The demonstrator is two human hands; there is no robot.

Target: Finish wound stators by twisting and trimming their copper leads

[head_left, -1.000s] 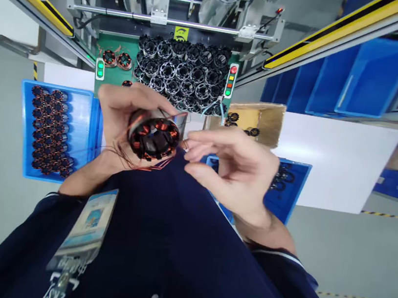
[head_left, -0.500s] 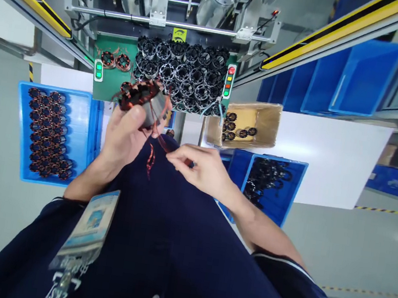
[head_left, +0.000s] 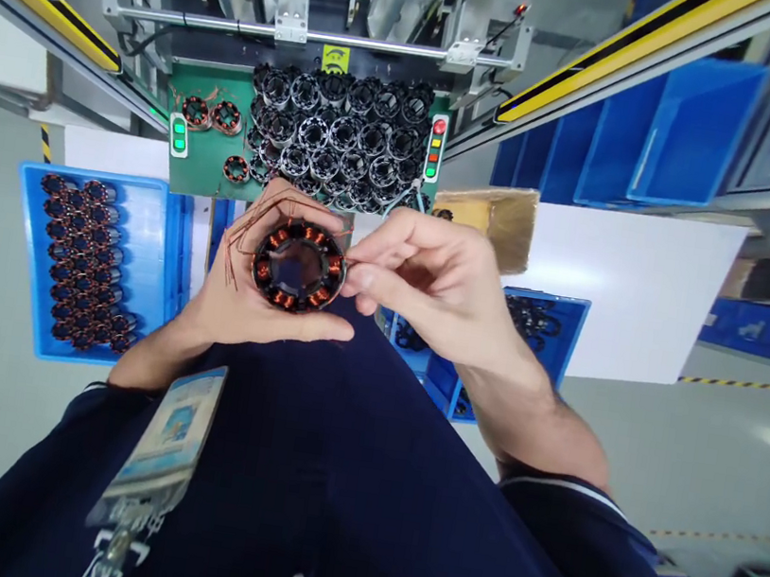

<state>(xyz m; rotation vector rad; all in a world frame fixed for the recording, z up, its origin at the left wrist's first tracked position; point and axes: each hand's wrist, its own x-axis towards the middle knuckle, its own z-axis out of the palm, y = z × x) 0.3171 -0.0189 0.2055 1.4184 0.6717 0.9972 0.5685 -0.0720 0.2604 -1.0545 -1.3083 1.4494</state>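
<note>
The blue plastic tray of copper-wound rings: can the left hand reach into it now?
Probably not freely: the left hand holds another copper-wound ring, though the tray looks uncovered.

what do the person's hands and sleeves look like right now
The left hand and right hand are both ungloved. The left sleeve and right sleeve are dark navy, each with a thin white stripe at its edge, and both end well short of the wrist. No watch or bracelet shows.
</note>
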